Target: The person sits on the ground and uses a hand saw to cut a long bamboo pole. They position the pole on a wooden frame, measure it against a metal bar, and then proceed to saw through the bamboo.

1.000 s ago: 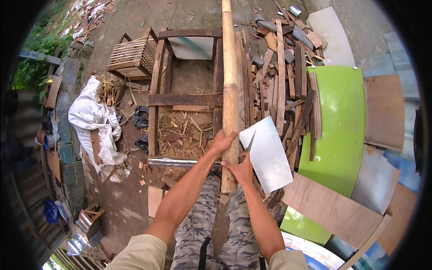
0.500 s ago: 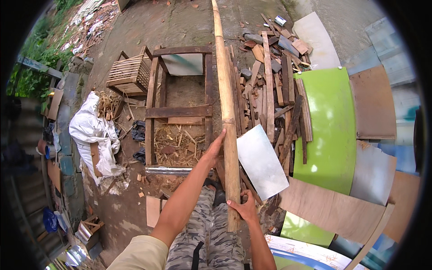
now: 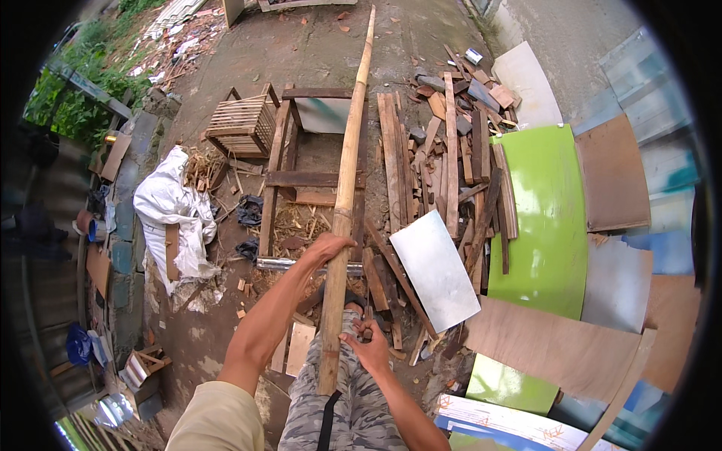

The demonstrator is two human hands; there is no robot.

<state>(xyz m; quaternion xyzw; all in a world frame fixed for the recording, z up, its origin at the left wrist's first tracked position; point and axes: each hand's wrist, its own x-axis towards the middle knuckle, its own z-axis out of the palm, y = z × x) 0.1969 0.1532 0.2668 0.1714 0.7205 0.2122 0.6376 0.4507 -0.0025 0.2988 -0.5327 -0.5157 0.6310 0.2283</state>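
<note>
A long bamboo pole [image 3: 345,188] runs from my lap away over the ground, its thin far end leaning slightly right. My left hand [image 3: 333,245] is closed around it at mid-length, beside the wooden frame. My right hand [image 3: 368,352] is at the right of the pole's thick near end, its thumb at the pole's edge and its other fingers loosely bent, apart from the thumb. I make out nothing held in it. Under the pole lies the dark wooden frame [image 3: 316,180], with wood shavings [image 3: 297,225] inside its near section.
A slatted crate [image 3: 239,124] and a white sack [image 3: 169,210] are at the left. Scrap wood [image 3: 455,161] is piled right of the pole, with a pale sheet [image 3: 436,270] at its near end. Green board [image 3: 538,218] and plywood [image 3: 556,346] lie farther right.
The pole's near end has swung left, and the pole now slants across the wooden frame. My left hand has moved left and slightly nearer with it; my right hand has also moved left.
</note>
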